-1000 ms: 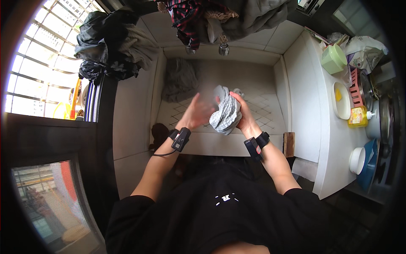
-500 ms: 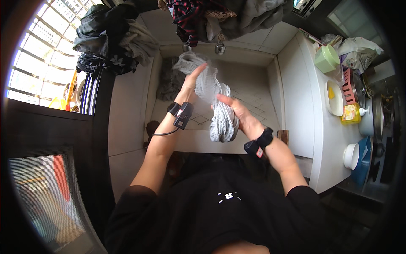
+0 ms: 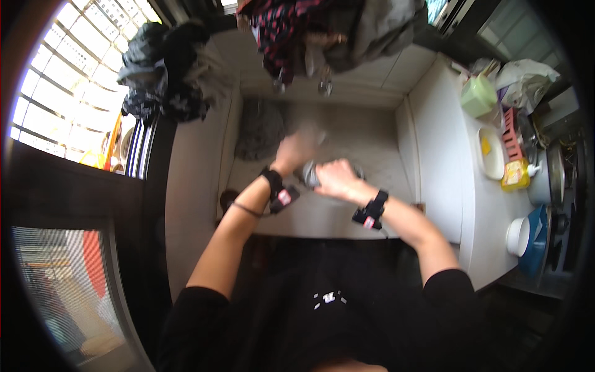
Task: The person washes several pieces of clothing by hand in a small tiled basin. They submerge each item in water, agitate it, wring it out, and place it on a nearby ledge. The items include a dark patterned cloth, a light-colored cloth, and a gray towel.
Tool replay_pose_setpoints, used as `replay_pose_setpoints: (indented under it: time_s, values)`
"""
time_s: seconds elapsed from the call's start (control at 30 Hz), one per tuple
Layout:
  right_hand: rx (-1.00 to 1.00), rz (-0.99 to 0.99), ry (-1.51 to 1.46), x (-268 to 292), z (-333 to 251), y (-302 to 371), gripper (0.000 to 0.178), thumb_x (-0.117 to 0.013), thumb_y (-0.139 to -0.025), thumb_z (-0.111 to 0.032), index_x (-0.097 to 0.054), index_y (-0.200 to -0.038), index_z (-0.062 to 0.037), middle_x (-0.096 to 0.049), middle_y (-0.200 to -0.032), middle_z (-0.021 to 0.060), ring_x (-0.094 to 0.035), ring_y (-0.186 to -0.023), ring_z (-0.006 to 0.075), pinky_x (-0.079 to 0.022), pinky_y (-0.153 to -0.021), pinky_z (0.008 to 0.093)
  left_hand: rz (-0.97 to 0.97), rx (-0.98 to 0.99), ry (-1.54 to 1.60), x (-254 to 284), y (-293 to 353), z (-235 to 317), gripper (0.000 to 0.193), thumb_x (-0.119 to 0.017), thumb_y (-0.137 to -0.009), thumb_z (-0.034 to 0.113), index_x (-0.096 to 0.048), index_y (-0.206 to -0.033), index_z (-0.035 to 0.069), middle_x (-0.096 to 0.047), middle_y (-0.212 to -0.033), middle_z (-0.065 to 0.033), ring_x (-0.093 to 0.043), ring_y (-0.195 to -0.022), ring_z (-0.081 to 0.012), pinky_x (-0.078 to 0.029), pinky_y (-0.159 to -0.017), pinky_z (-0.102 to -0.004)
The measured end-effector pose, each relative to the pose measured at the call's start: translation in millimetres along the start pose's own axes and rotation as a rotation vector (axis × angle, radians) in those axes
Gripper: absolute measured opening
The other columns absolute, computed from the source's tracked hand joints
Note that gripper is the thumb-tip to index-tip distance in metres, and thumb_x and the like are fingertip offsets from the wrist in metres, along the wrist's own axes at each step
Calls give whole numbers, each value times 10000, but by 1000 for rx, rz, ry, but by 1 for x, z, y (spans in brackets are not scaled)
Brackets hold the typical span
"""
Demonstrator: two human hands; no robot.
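Note:
A light grey knitted garment (image 3: 310, 175) is bunched between my two hands over the basin. My right hand (image 3: 338, 179) is closed in a fist around one part of it, knuckles up. Just up and to the left, my left hand (image 3: 295, 152) is smeared by motion. It looks closed around another part of the garment, with a blurred grey bit beyond its fingers. Most of the cloth is hidden by the hands. Each wrist wears a black strap with a small black box.
A dark grey wet cloth (image 3: 260, 127) lies at the left back of the pale basin (image 3: 372, 136). Taps (image 3: 325, 85) stand behind it, under hanging clothes (image 3: 291, 37). Dark garments (image 3: 162, 74) hang left. The right counter holds a white dish (image 3: 490, 154), yellow bottle (image 3: 515, 175) and white bowl (image 3: 518, 237).
The garment, stretched loosely between spread hands before, is now bunched up. My right hand has closed over it, and my left hand has dropped towards the right one.

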State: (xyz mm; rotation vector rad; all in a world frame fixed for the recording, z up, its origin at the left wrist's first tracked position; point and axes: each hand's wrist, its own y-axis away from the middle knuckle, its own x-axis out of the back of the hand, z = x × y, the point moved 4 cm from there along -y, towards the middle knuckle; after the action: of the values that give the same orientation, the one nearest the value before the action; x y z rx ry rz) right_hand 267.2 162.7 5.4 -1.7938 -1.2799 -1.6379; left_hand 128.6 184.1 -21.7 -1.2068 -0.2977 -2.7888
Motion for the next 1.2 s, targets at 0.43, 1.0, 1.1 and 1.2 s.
replay_pose_setpoints:
  time_s: [0.43, 1.0, 1.1, 1.2]
  values:
    - [-218, -86, -2063, -17, 16, -1, 636, -712, -791, -399, -427, -1216, -21, -596, -983, 78, -607, -805, 139, -539, -673, 284, -214, -91, -9, 29, -2, 27, 824, -290, -868, 689, -265, -1425, 83, -517, -1236, -263, -572, -1057, -365, -442, -912, -380]
    - [365, -198, -2586, 54, -31, 12, 619, -318, -865, -586, -585, -941, -33, -570, -734, 96, -514, -546, 234, -405, -644, 350, -529, -164, 2280, 6, 7, 24, 919, -546, -673, 723, -439, -1319, 79, -459, -1346, -118, -470, -1187, -314, -355, -1021, -482]
    - [179, -129, -2495, 44, -31, 17, 603, -326, -855, -604, -559, -991, -66, -535, -730, 79, -498, -527, 234, -408, -630, 369, -345, -222, 2093, 31, -3, 19, 856, -614, -709, 615, -359, -1380, 149, -473, -1323, -131, -481, -1182, -317, -390, -997, -500]
    - [-52, 32, -2410, 38, -17, 18, 623, -374, -849, -618, -552, -1026, -48, -577, -763, 111, -543, -543, 271, -455, -574, 401, -232, -336, 1811, 54, -7, 19, 725, -703, -796, 359, -331, -1391, 178, -513, -1252, -135, -525, -1129, -252, -453, -946, -427]
